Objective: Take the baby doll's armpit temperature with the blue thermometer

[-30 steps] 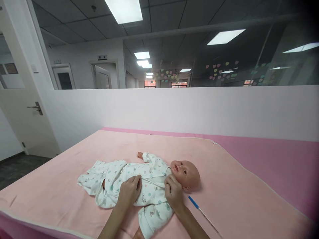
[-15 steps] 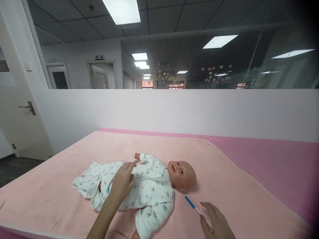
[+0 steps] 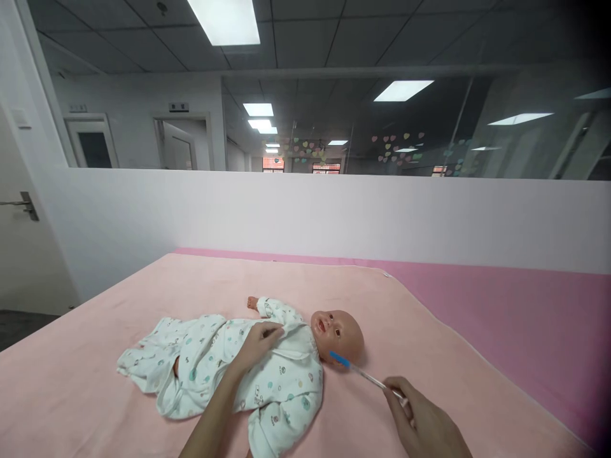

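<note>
A baby doll (image 3: 338, 333) in a white printed romper (image 3: 224, 366) lies on its back on a pale pink blanket (image 3: 420, 356), head to the right. My left hand (image 3: 258, 342) rests on the doll's chest, fingers pinched on the romper's front flap near the collar. My right hand (image 3: 422, 420) is closed round the end of a thin thermometer (image 3: 363, 374) with a blue tip. The blue tip is lifted off the blanket and points at the doll's neck, just below its ear.
A white partition wall (image 3: 334, 216) with glass above runs behind the bed. A darker pink mattress (image 3: 525, 318) extends to the right beyond the blanket. A white door (image 3: 19, 242) with a handle stands at far left.
My right hand left the doll's collar, reached the thermometer lying on the blanket, picked it up and brought its blue tip to the doll's neck. My left hand returned to the romper's chest.
</note>
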`<state>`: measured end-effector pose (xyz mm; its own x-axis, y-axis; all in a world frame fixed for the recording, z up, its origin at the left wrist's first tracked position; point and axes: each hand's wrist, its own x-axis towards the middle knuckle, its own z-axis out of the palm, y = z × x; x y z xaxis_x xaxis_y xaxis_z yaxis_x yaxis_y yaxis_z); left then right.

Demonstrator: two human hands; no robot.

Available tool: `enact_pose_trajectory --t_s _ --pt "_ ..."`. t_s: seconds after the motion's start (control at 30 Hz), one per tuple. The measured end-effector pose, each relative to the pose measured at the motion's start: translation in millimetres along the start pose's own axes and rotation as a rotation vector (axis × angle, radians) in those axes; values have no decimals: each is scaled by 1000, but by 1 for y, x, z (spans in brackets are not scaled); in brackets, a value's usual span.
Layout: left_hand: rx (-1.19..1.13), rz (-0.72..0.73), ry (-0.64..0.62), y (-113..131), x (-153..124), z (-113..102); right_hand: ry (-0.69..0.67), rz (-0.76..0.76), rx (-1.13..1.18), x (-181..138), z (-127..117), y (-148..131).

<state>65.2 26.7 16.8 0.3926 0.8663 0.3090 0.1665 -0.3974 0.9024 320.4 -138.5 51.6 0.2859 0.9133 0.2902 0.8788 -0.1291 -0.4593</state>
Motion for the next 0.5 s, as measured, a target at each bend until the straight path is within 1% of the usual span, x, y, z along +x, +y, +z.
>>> enact_pose_trajectory --t_s 0.03,0.1,0.17,0.2,0.23,0.27,0.37,0.43,0.5 --pt "-115 -45 50 -1 1 -2 11 -31 31 6 -2 -14" --pt "-327 -113 139 -3 2 -4 31 -120 86 21 5 -43" --pt "-475 -139 192 -6 3 -6 46 -239 112 38 26 -71" --pt "-521 -142 208 -7 3 -6 60 -280 77 47 39 -83" --pt "-552 -140 218 -8 3 -6 47 -329 12 56 54 -94" --pt "-576 -136 223 -9 3 -6 15 -347 -47 64 68 -103" --pt "-617 -112 205 -10 3 -5 -82 -342 -193 85 102 -122" --pt "-595 -90 191 -10 3 -4 -125 -326 -254 93 114 -127" --pt "-534 -77 188 -10 4 -3 -144 -321 -276 97 119 -128"
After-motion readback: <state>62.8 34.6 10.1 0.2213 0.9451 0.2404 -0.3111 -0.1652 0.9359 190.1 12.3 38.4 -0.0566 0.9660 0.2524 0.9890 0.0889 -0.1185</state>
